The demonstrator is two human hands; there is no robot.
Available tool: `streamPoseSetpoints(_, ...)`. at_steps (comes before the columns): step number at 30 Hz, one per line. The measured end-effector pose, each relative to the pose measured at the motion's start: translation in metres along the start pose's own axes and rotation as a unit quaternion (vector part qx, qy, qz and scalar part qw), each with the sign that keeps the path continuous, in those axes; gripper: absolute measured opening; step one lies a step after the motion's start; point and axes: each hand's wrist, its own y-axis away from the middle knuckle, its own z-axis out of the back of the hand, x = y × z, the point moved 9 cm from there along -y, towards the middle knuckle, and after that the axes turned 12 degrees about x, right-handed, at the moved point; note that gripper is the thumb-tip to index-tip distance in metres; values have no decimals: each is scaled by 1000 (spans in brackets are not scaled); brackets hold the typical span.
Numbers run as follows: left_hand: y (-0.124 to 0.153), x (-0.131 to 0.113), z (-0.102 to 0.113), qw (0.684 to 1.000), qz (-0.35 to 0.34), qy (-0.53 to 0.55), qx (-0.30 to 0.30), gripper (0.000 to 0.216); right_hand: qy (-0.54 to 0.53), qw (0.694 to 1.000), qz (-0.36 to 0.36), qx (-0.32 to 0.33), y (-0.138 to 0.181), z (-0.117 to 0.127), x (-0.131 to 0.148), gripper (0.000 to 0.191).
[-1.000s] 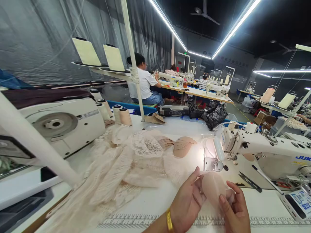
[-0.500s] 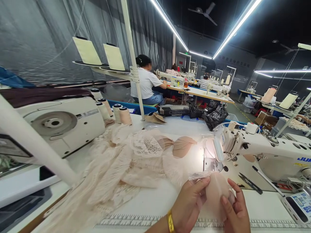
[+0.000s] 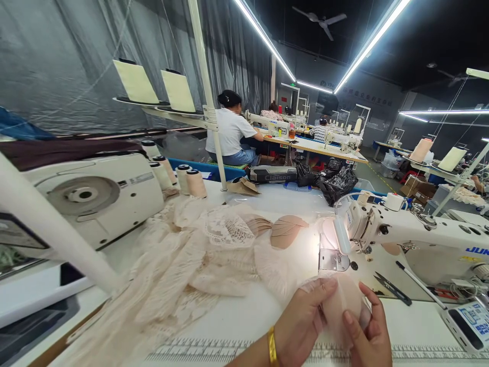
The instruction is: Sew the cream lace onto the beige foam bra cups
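Observation:
Both hands hold a pale beige bra cup (image 3: 343, 300) with a seam down its middle, just in front of the sewing machine's needle plate (image 3: 331, 260). My left hand (image 3: 305, 318) pinches its left edge between thumb and fingers, along with some sheer lace trim. At the lower right edge, my right hand (image 3: 370, 329) grips the cup, thumb in front and index finger raised behind. The fingers behind the cup are partly hidden. Beyond my hands, the lit head of the sewing machine (image 3: 349, 227) stands over the plate.
Cream lace fabric (image 3: 183, 270) is heaped to the left, with tan pleated cups (image 3: 289, 231) behind it. Black thread snips (image 3: 393, 288) lie at right beside a control panel (image 3: 471, 323). A printed ruler (image 3: 206, 350) runs along the front edge. A co-worker (image 3: 231, 130) sits ahead.
My left hand has shifted slightly right and its thumb lies further over the cup. The lace trim that stuck out above that hand is now less exposed. My right hand has barely moved.

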Motion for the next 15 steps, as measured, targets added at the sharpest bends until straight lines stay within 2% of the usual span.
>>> streamPoseSetpoints(5, -2, -3, -3, 1000, -10, -8, 10, 41, -11, 1000, 9, -15, 1, -2, 3, 90)
streamPoseSetpoints(15, -4, -3, -4, 1000, -1, -8, 18, 39, -16, 1000, 2, -2, 0, 1, 0, 91)
